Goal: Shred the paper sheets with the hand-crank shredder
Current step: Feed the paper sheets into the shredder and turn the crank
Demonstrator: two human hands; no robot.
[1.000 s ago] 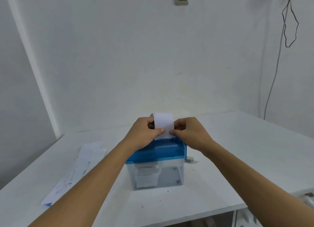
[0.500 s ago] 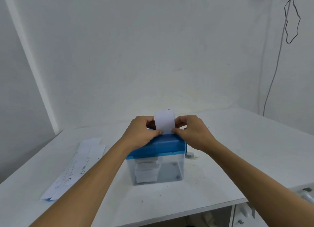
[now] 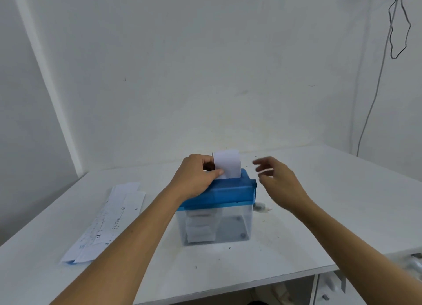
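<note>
Paper sheets (image 3: 109,218) stacked loosely at far left of the table (image 3: 319,213), well apart from the shredder (image 3: 226,195). Next along, left hand (image 3: 194,179): curled, thumb on the near face of the upright sheet (image 3: 228,164), fingers behind it, pinching its left edge just above the shredder's blue top. Risk here, as a judgement: gripped at one edge only, so could tilt and feed in crooked, then bunch or jam once cranking starts. Could also nip fingertips, held that close to the feed. Looks light and unbraced on the right, so might slide or tip under a hard turn. Right hand (image 3: 277,179): spread wide, fingers blurred, holding nothing, touching nothing, hovering just beside the shredder's right end. Below it a small grey part, possibly the crank (image 3: 260,207), too small to tell.
</note>
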